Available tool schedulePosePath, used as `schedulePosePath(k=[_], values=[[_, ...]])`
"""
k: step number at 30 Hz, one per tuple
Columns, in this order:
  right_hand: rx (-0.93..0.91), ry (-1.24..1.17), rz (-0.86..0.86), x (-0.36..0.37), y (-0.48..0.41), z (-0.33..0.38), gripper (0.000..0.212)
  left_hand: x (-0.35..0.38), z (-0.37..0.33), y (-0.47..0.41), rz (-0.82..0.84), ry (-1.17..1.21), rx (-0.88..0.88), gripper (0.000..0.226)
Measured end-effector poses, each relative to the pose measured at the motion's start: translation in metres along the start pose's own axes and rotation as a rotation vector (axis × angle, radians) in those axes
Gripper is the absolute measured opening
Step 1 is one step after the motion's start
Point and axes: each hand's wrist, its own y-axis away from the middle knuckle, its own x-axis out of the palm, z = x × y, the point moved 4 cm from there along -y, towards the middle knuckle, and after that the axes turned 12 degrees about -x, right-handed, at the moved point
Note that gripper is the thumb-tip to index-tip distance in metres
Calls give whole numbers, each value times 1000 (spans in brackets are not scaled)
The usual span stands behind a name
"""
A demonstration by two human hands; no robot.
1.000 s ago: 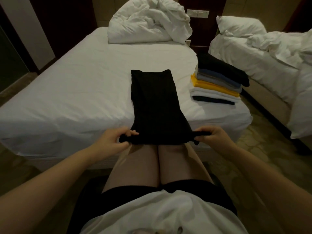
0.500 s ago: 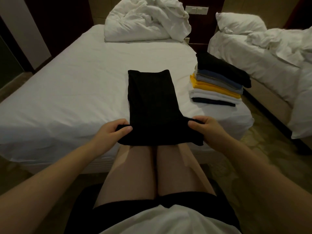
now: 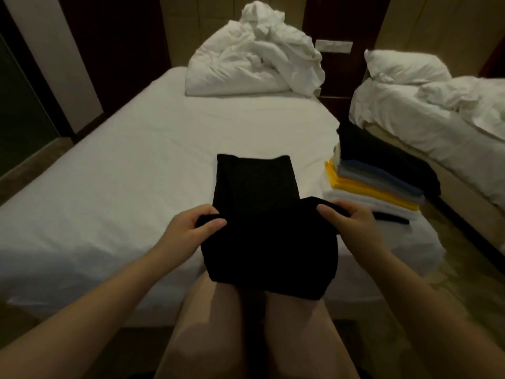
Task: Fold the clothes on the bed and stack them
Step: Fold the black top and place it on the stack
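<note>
A black garment (image 3: 259,203) lies lengthwise on the white bed (image 3: 123,187), its near end lifted and doubled over above the bed's front edge. My left hand (image 3: 188,231) pinches the garment's near left corner. My right hand (image 3: 352,220) pinches the near right corner. Both corners are raised off the sheet and carried toward the far end. To the right, at the bed's corner, stands a stack of folded clothes (image 3: 379,181) with black on top, then blue, grey, yellow, white and black layers.
A crumpled white duvet and pillow (image 3: 254,64) lie at the head of the bed. A second bed (image 3: 437,119) with rumpled white bedding stands to the right across a narrow gap. My bare knees (image 3: 246,324) are against the bed's front edge.
Both hands have lifted the garment's near end off the bed edge and moved it forward, so the lower part now folds over the upper part.
</note>
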Motion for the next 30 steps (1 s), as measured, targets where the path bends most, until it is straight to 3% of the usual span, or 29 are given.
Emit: schedulePosePath(k=[4,9,13,15,18,20,23,26,30], values=[[-110,183,-155,5,-73,-10,13,-9,-11,-73,-21,-93,-7,26],[-69,319,-122,18,-186,-53,28,-16,6,-193,2,-21,-186,23],[22,350,-93,38,-271,-104,37,-20,48,-285,21,320,-412,26],[148,312,-79,55,-302,-147,31,-12,83,-311,41,525,-577,34],[444,217,-17,83,-299,-220,48,4,129,-316,41,802,-786,50],[476,207,-21,90,-283,-247,54,6,145,-308,51,949,-815,54],[466,126,-72,83,-273,-254,50,3,155,-289,144,857,-876,40],[535,-36,-7,78,-266,-251,49,6,150,-275,220,825,-913,22],[566,-57,87,79,-259,-236,26,13,130,-285,226,665,-824,46]])
